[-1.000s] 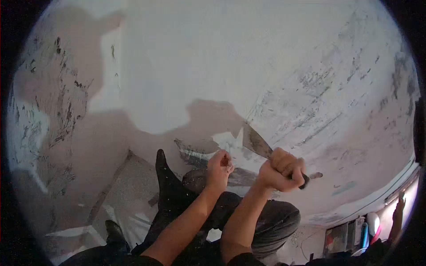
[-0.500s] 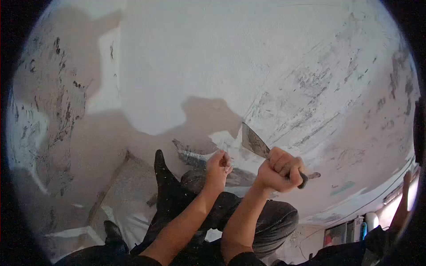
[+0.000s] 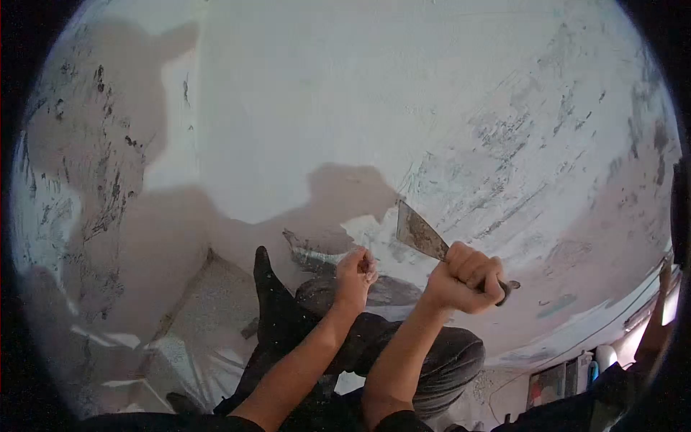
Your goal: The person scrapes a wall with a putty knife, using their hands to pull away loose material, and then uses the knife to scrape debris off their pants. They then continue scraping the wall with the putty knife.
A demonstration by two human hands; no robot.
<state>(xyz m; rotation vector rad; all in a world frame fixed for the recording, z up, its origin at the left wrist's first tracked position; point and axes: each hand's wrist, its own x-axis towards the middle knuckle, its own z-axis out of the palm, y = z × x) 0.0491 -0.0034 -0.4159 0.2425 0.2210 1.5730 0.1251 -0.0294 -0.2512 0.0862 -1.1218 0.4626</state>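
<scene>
My right hand (image 3: pixel 468 279) is closed around the handle of a scraper (image 3: pixel 421 232), whose wide, stained metal blade points up and left. The blade's upper corner is right at the patchy wall (image 3: pixel 461 173), where grey scrape marks run diagonally through the white paint. A short end of the handle sticks out past my fist. My left hand (image 3: pixel 356 266) is held in front of my bent knees, fingers curled in; whatever may be inside them I cannot make out. Shadows of my head and arms fall across the wall.
Below my hands are my dark trousers (image 3: pixel 439 360) and a dark shoe (image 3: pixel 266 273) near the wall's foot. A dusty floor (image 3: pixel 209 302) meets the wall at the left corner. At the lower right, a framed panel (image 3: pixel 547 389) and several bottles stand near another person's arm (image 3: pixel 655 317).
My right hand and the scraper have shifted slightly right, and more of the blade's flat face shows. My left hand stays curled in nearly the same place.
</scene>
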